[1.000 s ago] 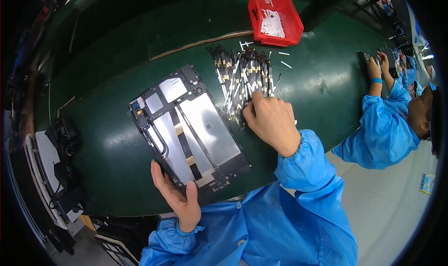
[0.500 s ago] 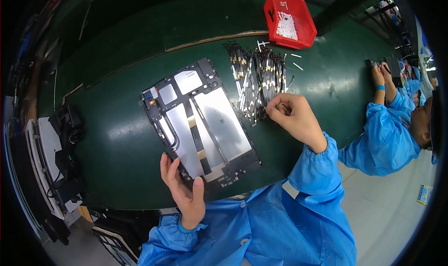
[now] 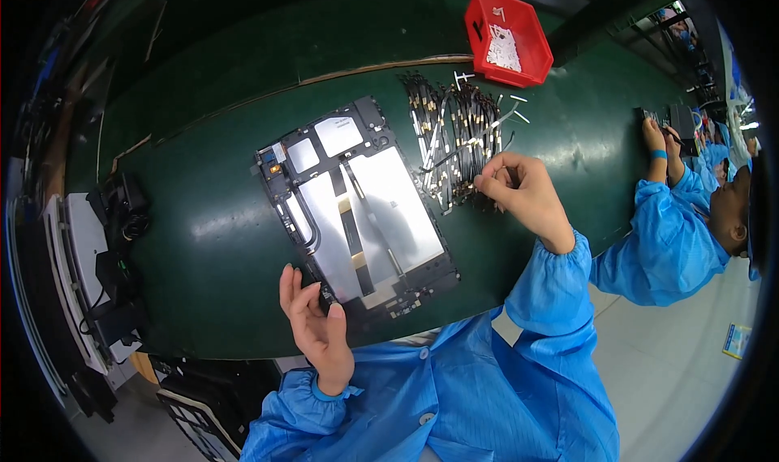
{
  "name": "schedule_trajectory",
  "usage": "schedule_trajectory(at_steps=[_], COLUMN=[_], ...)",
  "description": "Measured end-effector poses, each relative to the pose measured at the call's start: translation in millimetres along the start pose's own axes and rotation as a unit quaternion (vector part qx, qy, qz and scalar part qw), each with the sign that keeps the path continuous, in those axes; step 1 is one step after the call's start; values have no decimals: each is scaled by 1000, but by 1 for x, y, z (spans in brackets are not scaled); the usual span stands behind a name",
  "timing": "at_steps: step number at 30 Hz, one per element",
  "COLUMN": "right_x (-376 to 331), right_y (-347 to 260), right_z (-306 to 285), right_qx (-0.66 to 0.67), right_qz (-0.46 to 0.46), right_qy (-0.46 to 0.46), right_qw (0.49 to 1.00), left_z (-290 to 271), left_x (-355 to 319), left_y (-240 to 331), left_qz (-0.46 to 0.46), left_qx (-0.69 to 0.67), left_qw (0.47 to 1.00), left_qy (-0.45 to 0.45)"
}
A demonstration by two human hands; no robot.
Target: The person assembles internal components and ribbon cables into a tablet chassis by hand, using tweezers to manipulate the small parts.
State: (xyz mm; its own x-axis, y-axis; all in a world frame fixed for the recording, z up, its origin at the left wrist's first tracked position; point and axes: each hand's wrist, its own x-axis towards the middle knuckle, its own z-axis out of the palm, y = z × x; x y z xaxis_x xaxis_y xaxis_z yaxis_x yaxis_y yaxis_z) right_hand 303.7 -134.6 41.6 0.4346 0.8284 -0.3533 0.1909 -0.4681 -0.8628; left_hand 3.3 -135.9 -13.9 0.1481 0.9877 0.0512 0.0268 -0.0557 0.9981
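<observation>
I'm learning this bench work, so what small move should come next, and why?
From the pile of dark strips, the right hand should probably ease just one clear, gently: its thumb and fingertips are close together at the pile's edge, and the strips lie crowded, some crossing. Whether it holds one is hard to tell.

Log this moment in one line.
left hand: open, at opened device; right hand: at cable pile; red bin: holds white pieces
</observation>
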Motion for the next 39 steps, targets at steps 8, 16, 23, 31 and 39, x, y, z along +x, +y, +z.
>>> schedule_trajectory(at_steps=[8, 16, 23, 31, 39], right_x=[-9, 12, 44, 0, -73], right_y=[-23, -39, -38, -50, -19], right_z=[5, 3, -17, 6, 88], right_qx=[-346, -430, -353, -48, -16], right_qz=[-129, -172, -249, -231, -164], right_qy=[162, 212, 388, 228, 79], right_qw=[915, 861, 814, 945, 983], left_z=[0, 4, -1, -22, -39], left_x=[0, 2, 0, -6, -22], left_y=[0, -1, -2, 18, 41], left_qz=[-3, 9, 0, -111, -223], left_qx=[-13, -11, -19, -81, -111], left_qw=[1000, 1000, 1000, 990, 952], left_qy=[0, -1, -10, -27, -181])
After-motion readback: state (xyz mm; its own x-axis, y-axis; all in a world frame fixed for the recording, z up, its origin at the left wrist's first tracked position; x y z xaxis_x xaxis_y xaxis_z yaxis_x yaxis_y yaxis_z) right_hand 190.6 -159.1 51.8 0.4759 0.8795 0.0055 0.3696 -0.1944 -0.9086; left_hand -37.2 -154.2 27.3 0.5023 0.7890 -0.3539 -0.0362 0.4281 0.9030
